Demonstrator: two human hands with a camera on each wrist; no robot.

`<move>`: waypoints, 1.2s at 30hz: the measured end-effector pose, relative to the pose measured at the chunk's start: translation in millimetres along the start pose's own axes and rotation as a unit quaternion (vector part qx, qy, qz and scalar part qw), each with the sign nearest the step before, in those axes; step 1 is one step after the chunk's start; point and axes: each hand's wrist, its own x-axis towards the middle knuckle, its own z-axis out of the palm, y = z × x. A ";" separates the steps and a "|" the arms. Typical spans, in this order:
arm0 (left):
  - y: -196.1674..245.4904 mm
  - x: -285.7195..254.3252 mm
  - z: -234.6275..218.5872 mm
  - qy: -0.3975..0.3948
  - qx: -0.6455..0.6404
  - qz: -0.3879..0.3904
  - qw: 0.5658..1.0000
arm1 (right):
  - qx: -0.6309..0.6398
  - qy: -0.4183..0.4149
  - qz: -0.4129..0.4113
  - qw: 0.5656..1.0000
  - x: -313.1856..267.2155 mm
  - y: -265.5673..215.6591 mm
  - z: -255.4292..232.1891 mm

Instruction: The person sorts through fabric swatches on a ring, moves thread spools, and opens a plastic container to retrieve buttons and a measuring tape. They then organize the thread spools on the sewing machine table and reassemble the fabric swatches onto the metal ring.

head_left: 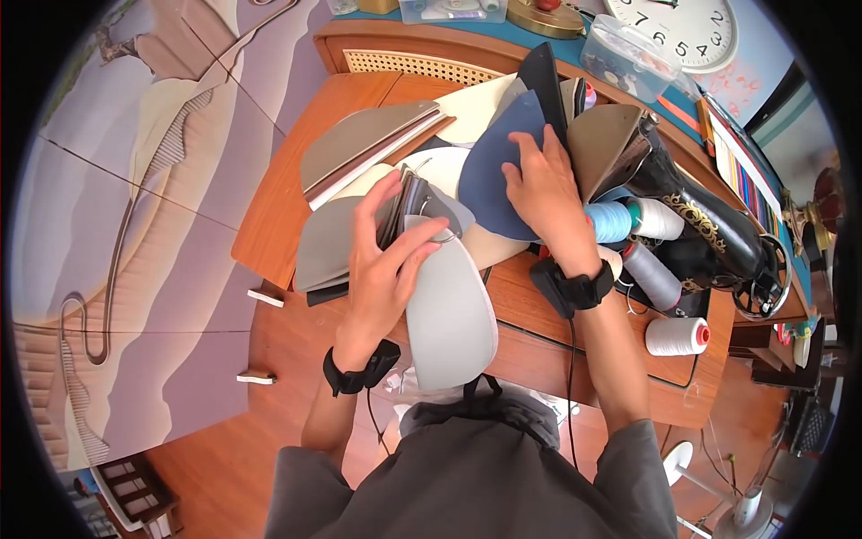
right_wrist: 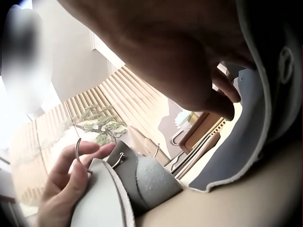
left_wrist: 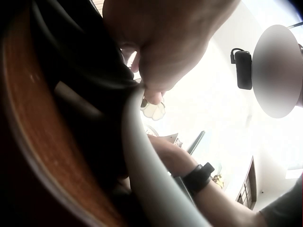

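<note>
My left hand [head_left: 382,274] holds a bundle of grey sheets [head_left: 452,314] on a metal ring; in the right wrist view its thumb and fingers [right_wrist: 78,177] pinch the open-looking ring [right_wrist: 77,150]. A pale grey sheet hangs toward my body. My right hand [head_left: 548,198] lies over a dark blue sheet [head_left: 503,166], fingers spread and slightly bent. Beneath and beside it are cream sheets [head_left: 476,106], a black sheet [head_left: 541,76] and a brown bundle [head_left: 603,144]. Taupe sheets [head_left: 359,135] lie on the left.
A black sewing machine [head_left: 700,211] stands on the right of the wooden table [head_left: 269,225], with thread spools [head_left: 673,336] before it. Behind are a clear plastic box [head_left: 628,58] and a clock [head_left: 691,31]. A large patterned panel [head_left: 180,269] is at the left.
</note>
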 end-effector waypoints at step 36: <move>1.7 -1.0 5.5 0.065 -0.051 -0.030 0.996 | 0.319 -0.011 -0.258 0.912 -62.1 -24.8 -40.4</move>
